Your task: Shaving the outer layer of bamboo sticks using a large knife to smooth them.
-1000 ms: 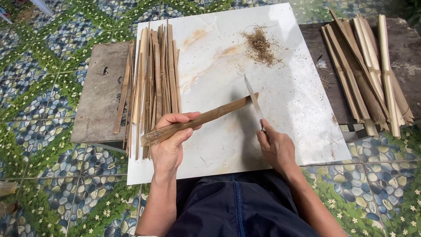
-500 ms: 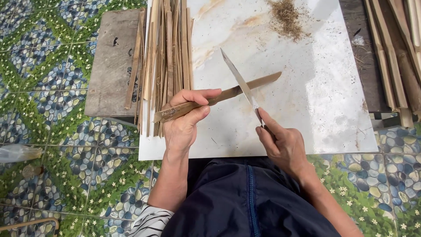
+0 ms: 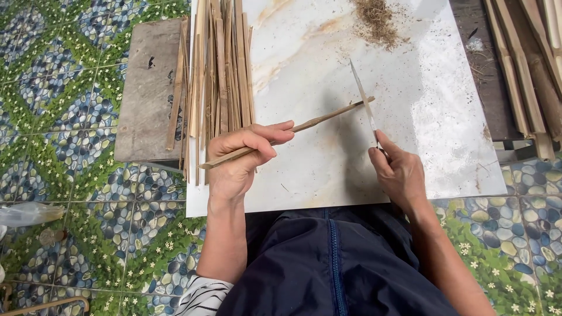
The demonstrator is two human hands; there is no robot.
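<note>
One camera sits on the person's head and looks steeply down, facing forward over the lap. It is close: the forearms rise from the bottom edge, and the left hand [image 3: 243,158] and right hand [image 3: 398,172] lie near the middle of the frame. Beyond the hands a white board [image 3: 433,117] fills the upper half, cut off at the top edge. Left of the left hand the view takes in patterned floor tiles [image 3: 64,117]. No second view overlaps this one.

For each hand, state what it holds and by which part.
Left hand: bamboo strip, gripped near its lower end. Right hand: knife, by its handle.
</note>
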